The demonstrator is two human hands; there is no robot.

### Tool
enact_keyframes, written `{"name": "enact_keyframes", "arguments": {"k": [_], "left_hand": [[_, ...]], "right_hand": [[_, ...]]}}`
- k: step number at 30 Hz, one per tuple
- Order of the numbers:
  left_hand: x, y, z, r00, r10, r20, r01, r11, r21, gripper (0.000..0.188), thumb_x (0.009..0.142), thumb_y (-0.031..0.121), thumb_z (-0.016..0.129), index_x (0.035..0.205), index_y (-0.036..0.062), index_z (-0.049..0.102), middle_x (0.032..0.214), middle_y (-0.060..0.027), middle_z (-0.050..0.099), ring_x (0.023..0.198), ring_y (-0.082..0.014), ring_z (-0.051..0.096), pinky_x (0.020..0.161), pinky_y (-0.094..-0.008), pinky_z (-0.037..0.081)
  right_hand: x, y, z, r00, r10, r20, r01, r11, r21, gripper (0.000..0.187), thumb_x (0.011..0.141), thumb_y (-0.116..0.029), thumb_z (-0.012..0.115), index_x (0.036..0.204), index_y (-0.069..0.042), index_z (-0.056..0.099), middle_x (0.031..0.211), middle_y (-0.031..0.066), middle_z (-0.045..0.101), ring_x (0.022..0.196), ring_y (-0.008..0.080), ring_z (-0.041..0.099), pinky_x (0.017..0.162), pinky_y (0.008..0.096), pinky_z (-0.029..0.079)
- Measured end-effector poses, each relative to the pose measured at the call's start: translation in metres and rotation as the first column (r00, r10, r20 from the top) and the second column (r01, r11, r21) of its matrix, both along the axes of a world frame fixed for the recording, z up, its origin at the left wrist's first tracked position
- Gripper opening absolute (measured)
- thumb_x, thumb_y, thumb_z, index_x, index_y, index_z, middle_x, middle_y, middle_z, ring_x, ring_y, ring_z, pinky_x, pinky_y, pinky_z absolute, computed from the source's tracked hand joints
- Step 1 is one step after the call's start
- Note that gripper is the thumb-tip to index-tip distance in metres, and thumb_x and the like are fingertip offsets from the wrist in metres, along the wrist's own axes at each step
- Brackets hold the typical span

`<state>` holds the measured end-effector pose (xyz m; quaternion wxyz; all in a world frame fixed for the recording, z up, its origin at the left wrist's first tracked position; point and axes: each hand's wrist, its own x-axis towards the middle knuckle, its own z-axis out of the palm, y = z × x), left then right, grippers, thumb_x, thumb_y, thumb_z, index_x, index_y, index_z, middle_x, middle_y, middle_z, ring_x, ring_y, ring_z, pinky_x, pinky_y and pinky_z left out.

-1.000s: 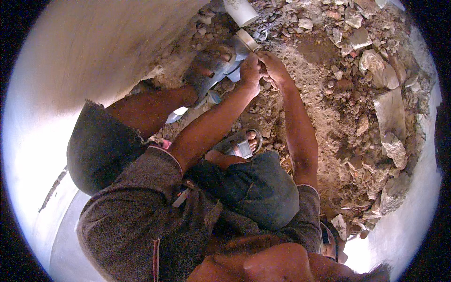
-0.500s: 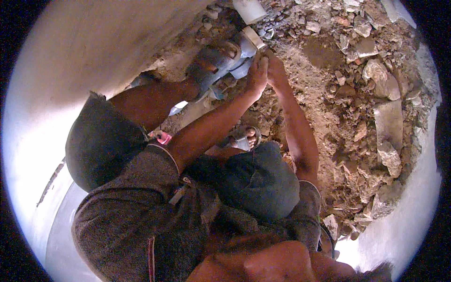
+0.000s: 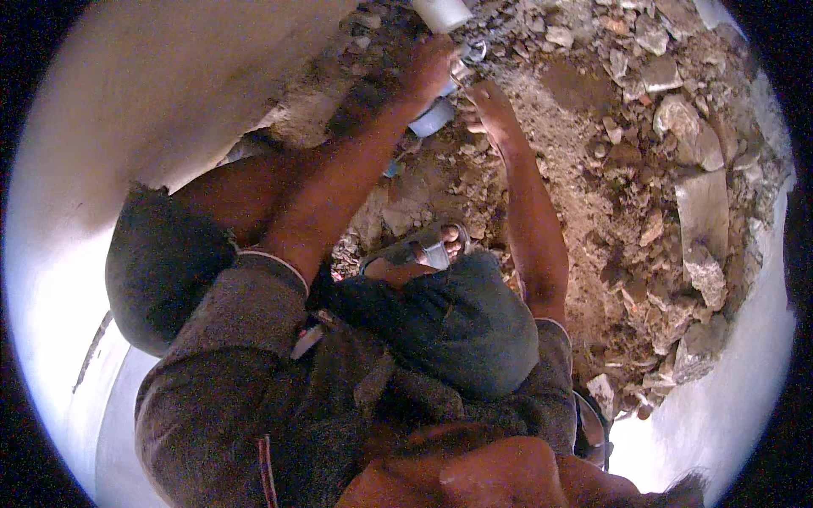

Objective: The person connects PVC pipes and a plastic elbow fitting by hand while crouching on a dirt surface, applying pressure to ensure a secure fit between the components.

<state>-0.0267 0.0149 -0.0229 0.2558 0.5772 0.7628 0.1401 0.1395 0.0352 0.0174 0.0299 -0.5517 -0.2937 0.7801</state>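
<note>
My left hand (image 3: 428, 68) is closed around the upper end of a blue-grey plastic pipe fitting (image 3: 432, 118), covering most of it. To its right, my right hand (image 3: 491, 108) has its fingers bent toward a thin pale rim (image 3: 458, 74) between the two hands. Whether that rim belongs to the fitting or is a separate piece, I cannot tell. Just beyond, a white pipe end (image 3: 443, 13) points toward my hands, with a small pale ring (image 3: 477, 51) near it.
Broken stones and loose soil (image 3: 622, 254) cover the ground to the right, with a flat slab (image 3: 703, 216) among them. A pale wall (image 3: 195, 76) rises on the left. My sandalled foot (image 3: 436, 250) stands on the rubble below my hands.
My hands were together at the pale collar of the fitting. Now they are apart: the left has moved up and left onto the fitting, while the right has shifted only slightly.
</note>
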Motion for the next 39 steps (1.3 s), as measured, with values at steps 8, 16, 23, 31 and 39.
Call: {"name": "enact_keyframes", "arguments": {"k": [8,16,23,31,39], "left_hand": [[-0.021,0.020,-0.014,0.655,-0.582,-0.483,0.755,0.484,0.442,0.021,0.070,0.025,0.059,0.087,0.0139,0.062,0.090,-0.0038,0.058,0.092,-0.0232,0.054,0.091,-0.0468,0.039],[0.008,0.093,-0.060,0.479,-0.824,-0.301,0.868,0.495,0.026,0.024,0.085,0.028,0.049,0.080,0.0069,0.059,0.077,-0.0102,0.057,0.076,-0.0269,0.055,0.076,-0.0448,0.042],[-0.016,0.065,-0.063,0.443,0.313,0.840,0.484,0.705,-0.518,0.038,0.095,0.033,0.041,0.077,0.0033,0.055,0.067,-0.0115,0.053,0.064,-0.0248,0.053,0.063,-0.0403,0.043],[-0.069,0.085,-0.173,0.469,0.548,0.693,0.741,0.182,-0.646,0.049,0.094,0.048,0.038,0.119,0.0069,0.047,0.090,-0.0032,0.055,0.068,-0.0146,0.047,0.063,-0.0323,0.042],[-0.017,0.085,-0.138,0.669,0.426,0.609,0.484,0.374,-0.792,0.049,0.088,0.049,0.051,0.114,0.0065,0.052,0.094,-0.0009,0.056,0.072,-0.0130,0.047,0.063,-0.0318,0.040]], "right_hand": [[0.017,-0.006,-0.024,0.965,-0.109,-0.240,0.101,0.994,-0.047,0.019,0.087,-0.024,0.054,0.093,-0.007,0.048,0.065,0.0025,0.050,0.043,0.0070,0.037,0.034,0.0213,0.025],[-0.006,-0.020,-0.067,0.955,0.073,0.287,-0.257,0.685,0.682,0.024,0.085,-0.019,0.048,0.100,-0.002,0.056,0.091,0.0233,0.061,0.087,0.0383,0.059,0.072,0.0463,0.047],[0.000,-0.029,-0.052,0.993,-0.116,-0.024,0.114,0.874,0.473,0.023,0.084,-0.018,0.046,0.096,0.000,0.053,0.089,0.0196,0.058,0.081,0.0272,0.056,0.073,0.0402,0.044],[-0.012,-0.003,-0.027,0.992,0.080,0.095,-0.114,0.894,0.434,0.026,0.085,-0.021,0.046,0.095,0.002,0.054,0.086,0.0229,0.058,0.083,0.0347,0.058,0.071,0.0430,0.044],[-0.016,0.000,-0.042,0.977,0.117,0.179,-0.196,0.822,0.535,0.029,0.086,-0.021,0.044,0.099,0.003,0.054,0.093,0.0254,0.059,0.088,0.0400,0.058,0.074,0.0475,0.045]]}}
